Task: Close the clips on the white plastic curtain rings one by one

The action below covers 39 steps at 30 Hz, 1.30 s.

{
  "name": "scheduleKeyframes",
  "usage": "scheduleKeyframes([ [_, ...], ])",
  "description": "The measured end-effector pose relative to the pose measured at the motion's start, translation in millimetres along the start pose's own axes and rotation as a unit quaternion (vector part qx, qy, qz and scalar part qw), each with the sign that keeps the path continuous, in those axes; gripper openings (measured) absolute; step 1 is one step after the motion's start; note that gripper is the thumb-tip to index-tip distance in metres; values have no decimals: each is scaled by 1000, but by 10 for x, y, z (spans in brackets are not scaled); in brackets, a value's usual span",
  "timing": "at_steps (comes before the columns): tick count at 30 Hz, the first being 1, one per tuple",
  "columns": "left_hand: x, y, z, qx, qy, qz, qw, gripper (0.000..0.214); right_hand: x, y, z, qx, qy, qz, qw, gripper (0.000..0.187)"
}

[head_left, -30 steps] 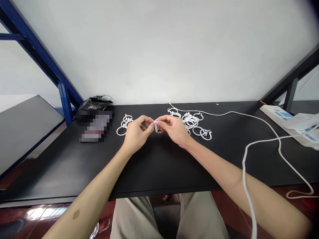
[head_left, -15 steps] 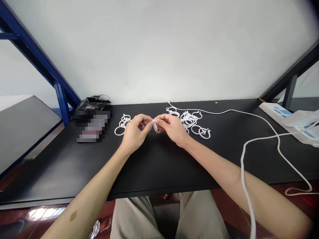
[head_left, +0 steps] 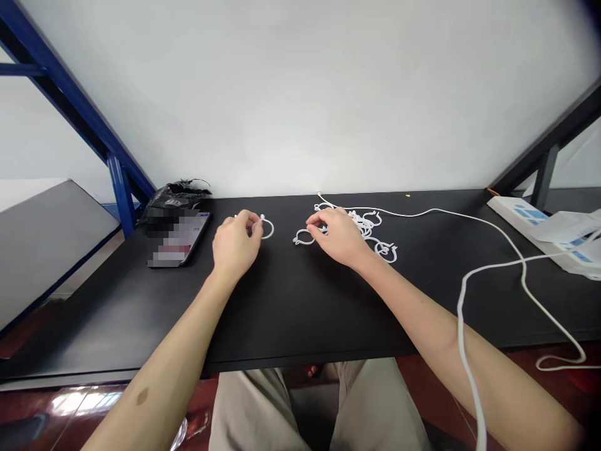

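On the black tabletop (head_left: 282, 300), the left hand (head_left: 236, 243) is curled, its fingertips (head_left: 257, 225) pinching the edge of a white plastic ring (head_left: 269, 229) that stands tilted just beyond them. The right hand (head_left: 339, 237), fingers half spread, lies against a second ring (head_left: 303, 238) flat on the table at its left; whether it grips that ring cannot be told. Farther off lie a tangle of rings (head_left: 364, 222), a white cord (head_left: 413, 213) and a black bag (head_left: 176, 194).

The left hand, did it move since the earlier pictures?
Yes, the left hand moved left, closer to the black plastic bag.
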State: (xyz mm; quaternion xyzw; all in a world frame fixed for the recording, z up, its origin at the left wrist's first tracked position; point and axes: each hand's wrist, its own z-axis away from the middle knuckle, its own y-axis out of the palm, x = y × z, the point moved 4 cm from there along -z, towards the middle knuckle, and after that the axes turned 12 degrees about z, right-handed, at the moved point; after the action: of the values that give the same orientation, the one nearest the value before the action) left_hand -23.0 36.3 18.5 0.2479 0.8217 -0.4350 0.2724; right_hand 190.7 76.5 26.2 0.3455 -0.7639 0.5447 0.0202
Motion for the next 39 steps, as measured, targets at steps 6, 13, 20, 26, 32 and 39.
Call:
scheduleKeyframes([
  [6,231,-136,-76,-67,-1,-115,991,23,45,97,39,75,-91,117,986,9],
  [13,-42,-78,12,-57,58,-59,995,25,134,143,99,47,-47,35,997,13],
  [20,-278,143,121,109,14,155,982,22,231,181,119,58,-26,-152,986,15],
  [26,-250,103,113,96,-47,213,971,22,239,215,147,80,21,-251,965,22],
  [32,-205,148,114,127,-45,273,953,29,199,223,141,76,32,-267,960,23],
  [39,-176,186,123,136,-54,296,944,28,223,167,120,46,6,-241,969,18],
])
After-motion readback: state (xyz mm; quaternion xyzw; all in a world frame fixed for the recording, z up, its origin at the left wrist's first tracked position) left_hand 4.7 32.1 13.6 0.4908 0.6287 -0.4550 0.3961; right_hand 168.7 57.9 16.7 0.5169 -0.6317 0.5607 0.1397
